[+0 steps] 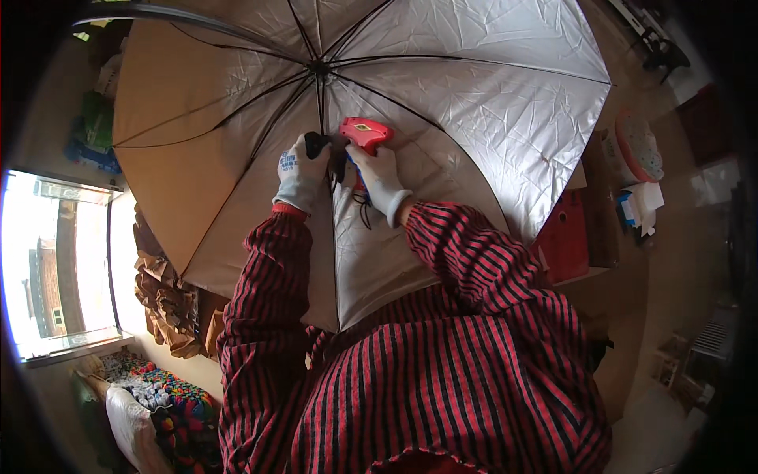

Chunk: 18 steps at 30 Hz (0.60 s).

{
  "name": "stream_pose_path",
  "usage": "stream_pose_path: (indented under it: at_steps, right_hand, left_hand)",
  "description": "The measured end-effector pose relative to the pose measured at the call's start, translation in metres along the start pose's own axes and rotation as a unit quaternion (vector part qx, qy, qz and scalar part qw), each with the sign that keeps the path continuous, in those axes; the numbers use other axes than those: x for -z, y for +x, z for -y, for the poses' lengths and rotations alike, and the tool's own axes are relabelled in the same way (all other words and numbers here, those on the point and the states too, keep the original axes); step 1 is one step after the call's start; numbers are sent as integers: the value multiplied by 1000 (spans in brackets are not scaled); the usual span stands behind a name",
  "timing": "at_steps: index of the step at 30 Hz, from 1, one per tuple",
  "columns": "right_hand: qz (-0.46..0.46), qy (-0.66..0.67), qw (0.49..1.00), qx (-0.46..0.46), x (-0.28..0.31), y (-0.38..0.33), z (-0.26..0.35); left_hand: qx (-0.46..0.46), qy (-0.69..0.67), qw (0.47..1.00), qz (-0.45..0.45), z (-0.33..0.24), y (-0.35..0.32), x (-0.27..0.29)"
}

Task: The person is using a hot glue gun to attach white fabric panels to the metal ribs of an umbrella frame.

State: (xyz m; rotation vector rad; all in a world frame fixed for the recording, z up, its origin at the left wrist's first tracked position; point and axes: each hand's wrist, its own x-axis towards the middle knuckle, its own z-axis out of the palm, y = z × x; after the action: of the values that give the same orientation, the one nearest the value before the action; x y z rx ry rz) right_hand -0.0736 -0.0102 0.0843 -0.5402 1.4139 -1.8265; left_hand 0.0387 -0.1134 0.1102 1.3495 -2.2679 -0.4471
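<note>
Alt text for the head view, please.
A person's gloved right hand holds a red gun-shaped tool over an open silvery umbrella; the gloved left hand grips a black part. Red-and-black striped sleeves cover both arms.

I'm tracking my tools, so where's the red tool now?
In the head view, the red tool is upper centre, in the right hand, beside the left hand, inside the umbrella.

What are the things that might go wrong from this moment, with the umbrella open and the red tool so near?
The red gun-shaped tool in the right hand is close to the left hand, so a slip might catch that glove. The silver canopy of the umbrella spreads behind the tool; a careless poke could mark or tear it. If the left hand's hold on the black handle loosens, the wide umbrella might tip.
</note>
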Motion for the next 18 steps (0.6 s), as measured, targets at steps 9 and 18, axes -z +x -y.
stream_pose_path:
  at_steps: [9, 18]
  right_hand:
    - [-35, 21, 999, -6, -19, 4, -12]
    - [-43, 0, 999, 10, -17, 2, -11]
  left_hand:
    - [14, -32, 998, 60, 10, 10, -9]
    - [6, -64, 997, 52, 2, 1, -5]
